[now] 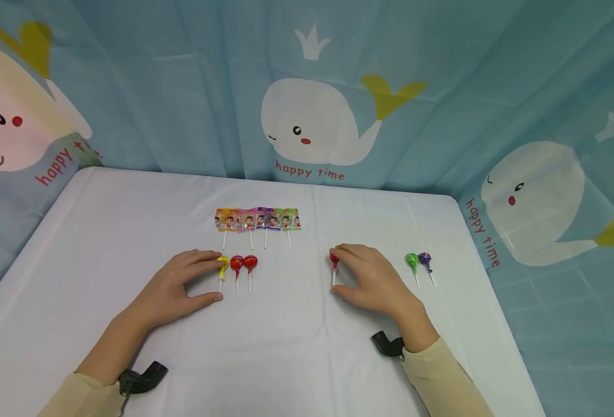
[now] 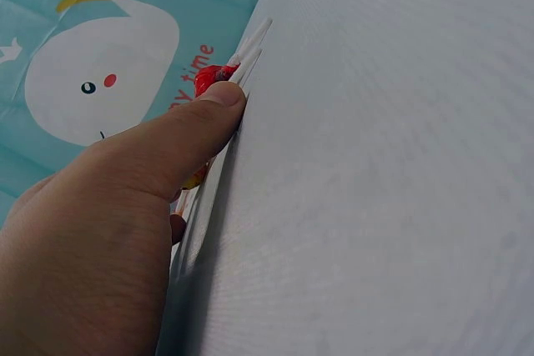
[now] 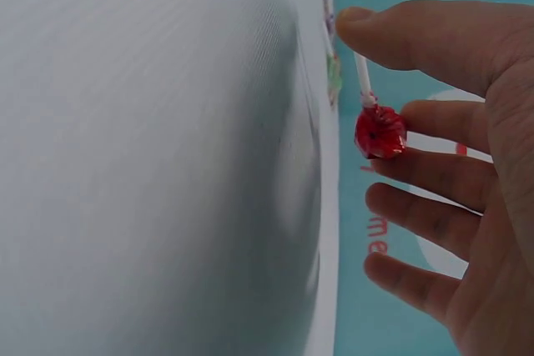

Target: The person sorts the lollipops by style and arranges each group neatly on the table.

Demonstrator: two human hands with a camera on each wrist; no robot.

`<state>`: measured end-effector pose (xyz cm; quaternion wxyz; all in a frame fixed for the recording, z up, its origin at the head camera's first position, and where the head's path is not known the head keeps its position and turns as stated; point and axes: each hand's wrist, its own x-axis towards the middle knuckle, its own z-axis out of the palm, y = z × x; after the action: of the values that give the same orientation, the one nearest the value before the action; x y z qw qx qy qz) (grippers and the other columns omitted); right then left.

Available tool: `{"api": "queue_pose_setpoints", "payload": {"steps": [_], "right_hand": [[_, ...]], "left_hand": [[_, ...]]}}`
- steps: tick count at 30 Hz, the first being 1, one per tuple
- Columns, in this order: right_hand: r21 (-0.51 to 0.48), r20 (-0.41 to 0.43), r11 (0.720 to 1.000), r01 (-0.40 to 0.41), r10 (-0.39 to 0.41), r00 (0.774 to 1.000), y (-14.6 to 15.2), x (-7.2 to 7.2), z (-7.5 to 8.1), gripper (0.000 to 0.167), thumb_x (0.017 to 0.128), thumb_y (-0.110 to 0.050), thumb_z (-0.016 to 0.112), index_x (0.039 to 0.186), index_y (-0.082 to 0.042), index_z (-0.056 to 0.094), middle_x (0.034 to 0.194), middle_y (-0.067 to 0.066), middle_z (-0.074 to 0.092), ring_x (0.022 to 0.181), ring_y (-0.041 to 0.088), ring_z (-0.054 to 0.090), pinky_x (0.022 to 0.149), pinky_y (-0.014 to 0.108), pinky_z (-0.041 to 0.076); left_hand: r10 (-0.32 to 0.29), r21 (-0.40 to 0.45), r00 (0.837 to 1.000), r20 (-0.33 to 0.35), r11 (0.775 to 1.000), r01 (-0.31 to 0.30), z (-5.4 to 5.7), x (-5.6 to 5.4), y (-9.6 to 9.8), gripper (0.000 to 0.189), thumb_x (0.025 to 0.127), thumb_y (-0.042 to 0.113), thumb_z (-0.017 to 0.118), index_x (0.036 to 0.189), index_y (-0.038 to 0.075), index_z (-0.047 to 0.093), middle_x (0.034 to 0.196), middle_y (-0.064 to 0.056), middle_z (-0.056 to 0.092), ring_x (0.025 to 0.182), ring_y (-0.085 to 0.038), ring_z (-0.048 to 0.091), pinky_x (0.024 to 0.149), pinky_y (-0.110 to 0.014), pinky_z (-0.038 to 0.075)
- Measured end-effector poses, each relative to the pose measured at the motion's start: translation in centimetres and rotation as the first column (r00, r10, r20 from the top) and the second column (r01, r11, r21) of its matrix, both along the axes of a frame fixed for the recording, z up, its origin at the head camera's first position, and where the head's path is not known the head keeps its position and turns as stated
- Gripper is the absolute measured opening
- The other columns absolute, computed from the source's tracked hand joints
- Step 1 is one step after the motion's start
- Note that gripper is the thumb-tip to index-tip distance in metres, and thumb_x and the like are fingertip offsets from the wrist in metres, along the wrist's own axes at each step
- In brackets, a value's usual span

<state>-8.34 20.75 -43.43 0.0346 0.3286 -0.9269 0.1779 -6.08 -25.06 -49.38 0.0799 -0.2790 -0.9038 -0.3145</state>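
Note:
My left hand (image 1: 179, 286) holds a yellow lollipop (image 1: 224, 269) lengthwise, fingertips at its head and thumb at the stick's lower end. Right beside it stand two red lollipops (image 1: 243, 262) in line, heads away from me. In the left wrist view the thumb (image 2: 192, 127) covers most of the lollipops, with a red head (image 2: 210, 78) showing past it. My right hand (image 1: 371, 278) has another red lollipop (image 1: 334, 260) between fingers and thumb. The right wrist view shows its wrapped head (image 3: 380, 132) against the fingertips and the thumb near the stick's end.
Several lollipops in flat printed wrappers (image 1: 257, 219) lie in a row farther back. To the right of my right hand are a green lollipop (image 1: 412, 260) and a purple lollipop (image 1: 425, 259). A white cloth covers the table (image 1: 286, 359); a blue whale-print curtain (image 1: 197, 116) hangs behind.

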Motion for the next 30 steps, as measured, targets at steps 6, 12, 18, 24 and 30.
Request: {"api": "queue_pose_setpoints", "payload": {"steps": [6, 12, 18, 24, 30], "right_hand": [[0.009, -0.005, 1.000, -0.005, 0.005, 1.000, -0.7, 0.0, -0.1, 0.073, 0.086, -0.037, 0.093, 0.148, -0.009, 0.067, 0.148, 0.006, 0.065, 0.137, 0.029, 0.061, 0.115, 0.051, 0.049], [-0.005, -0.002, 1.000, -0.020, 0.020, 1.000, -1.7, 0.0, 0.0, 0.072, 0.086, -0.035, 0.093, 0.148, -0.010, 0.067, 0.148, 0.005, 0.065, 0.138, 0.027, 0.060, 0.115, 0.050, 0.049], [0.011, -0.005, 0.999, -0.036, 0.036, 0.999, -2.5, 0.0, -0.2, 0.072, 0.086, -0.036, 0.093, 0.148, -0.011, 0.067, 0.149, 0.005, 0.065, 0.138, 0.027, 0.060, 0.114, 0.051, 0.049], [0.018, -0.006, 0.999, -0.045, 0.046, 0.999, -3.1, -0.1, -0.3, 0.072, 0.087, -0.037, 0.093, 0.148, -0.011, 0.067, 0.149, 0.005, 0.065, 0.139, 0.027, 0.060, 0.115, 0.050, 0.049], [0.003, -0.014, 0.997, -0.072, 0.072, 0.997, -4.0, -0.2, -0.2, 0.072, 0.086, -0.037, 0.093, 0.147, -0.011, 0.067, 0.149, 0.007, 0.066, 0.138, 0.029, 0.061, 0.116, 0.050, 0.048]], "left_hand": [[0.006, -0.010, 1.000, 0.003, 1.000, -0.006, 0.0, 0.0, 0.0, 0.069, 0.080, 0.036, 0.100, 0.143, 0.026, 0.073, 0.150, 0.001, 0.065, 0.141, -0.030, 0.056, 0.127, -0.032, 0.030], [0.005, -0.006, 1.000, 0.004, 1.000, -0.005, 0.1, 0.0, 0.0, 0.069, 0.079, 0.036, 0.100, 0.142, 0.026, 0.073, 0.150, 0.001, 0.065, 0.141, -0.030, 0.057, 0.127, -0.034, 0.032], [0.002, -0.001, 1.000, 0.000, 1.000, -0.002, 0.2, 0.2, 0.1, 0.069, 0.080, 0.035, 0.100, 0.142, 0.025, 0.074, 0.150, 0.000, 0.065, 0.140, -0.030, 0.057, 0.127, -0.034, 0.031], [-0.002, 0.006, 1.000, -0.010, 1.000, 0.002, 0.2, 0.2, 0.1, 0.069, 0.079, 0.034, 0.101, 0.142, 0.026, 0.074, 0.150, 0.000, 0.065, 0.140, -0.030, 0.057, 0.127, -0.030, 0.029], [-0.003, 0.016, 1.000, -0.024, 1.000, 0.004, 0.1, 0.1, 0.1, 0.070, 0.078, 0.032, 0.102, 0.141, 0.026, 0.074, 0.150, 0.001, 0.065, 0.140, -0.028, 0.058, 0.127, -0.026, 0.025]]}}
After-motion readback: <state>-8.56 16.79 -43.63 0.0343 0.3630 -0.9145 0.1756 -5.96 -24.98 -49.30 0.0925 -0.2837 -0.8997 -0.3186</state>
